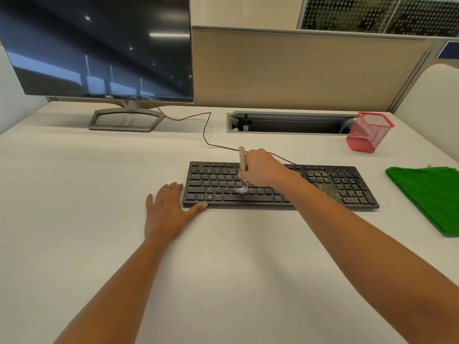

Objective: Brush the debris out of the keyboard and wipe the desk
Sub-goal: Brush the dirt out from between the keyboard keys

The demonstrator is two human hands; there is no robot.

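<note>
A black keyboard (213, 184) lies on the white desk (223, 256). Yellowish debris (323, 184) is scattered over its right part, around the number pad. My right hand (260, 170) grips a small brush (243, 160) by its pale wooden handle; the blurred bristles touch the keys near the keyboard's middle. My left hand (169, 212) lies flat on the desk at the keyboard's left end, its thumb against the front edge. A folded green cloth (427, 194) lies to the right of the keyboard.
A dark monitor (99, 45) on a grey stand sits at the back left. The keyboard's cable (206, 135) runs back across the desk. A red mesh pen holder (367, 132) stands at the back right beside an open cable tray (293, 124). Beige partitions border the desk.
</note>
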